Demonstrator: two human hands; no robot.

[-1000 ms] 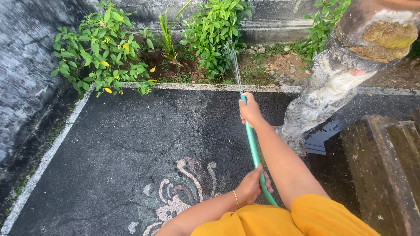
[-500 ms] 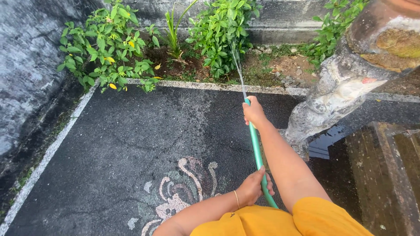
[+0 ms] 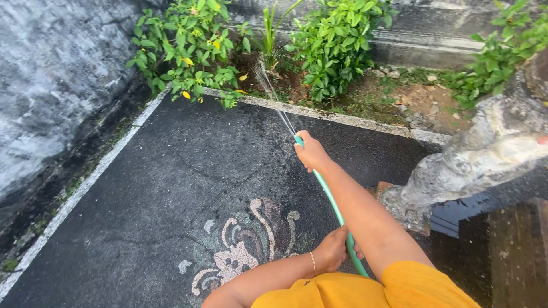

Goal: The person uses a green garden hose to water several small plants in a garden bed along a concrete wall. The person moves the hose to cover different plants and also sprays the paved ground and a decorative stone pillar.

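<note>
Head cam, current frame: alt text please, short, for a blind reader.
Right hand grips the end of a green garden hose, spraying water toward leafy shrubs beside dark paving; the left hand holds the hose lower down.

Teal-green rubber garden hose (image 3: pixel 333 203); black wet asphalt pavement (image 3: pixel 188 171) with a white-and-pink pebble swirl mosaic (image 3: pixel 245 245) near; far green leafy shrubs (image 3: pixel 194 45) flecked yellow; orange-yellow fabric garment (image 3: pixel 371 291).

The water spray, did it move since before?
Yes. The water spray swung left, from the middle bush toward the spiky plant beside the left bush.
</note>
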